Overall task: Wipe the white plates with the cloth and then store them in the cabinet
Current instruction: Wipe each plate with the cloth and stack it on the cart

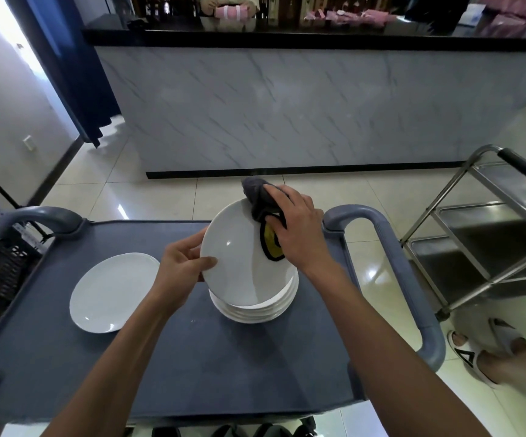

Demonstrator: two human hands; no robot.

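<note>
white plate (239, 263) tilted above stack (255, 310) | left hand (183, 263) grips its rim | right hand (299, 228) presses cloth (260, 197) on it

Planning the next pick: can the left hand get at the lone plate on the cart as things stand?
Probably not yet: the left hand is gripping the tilted plate. The lone plate lies uncovered just beside it.

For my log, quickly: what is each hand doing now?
Left hand: closed on the rim of the tilted plate.
Right hand: closed on the cloth, pressing it on that plate.
</note>
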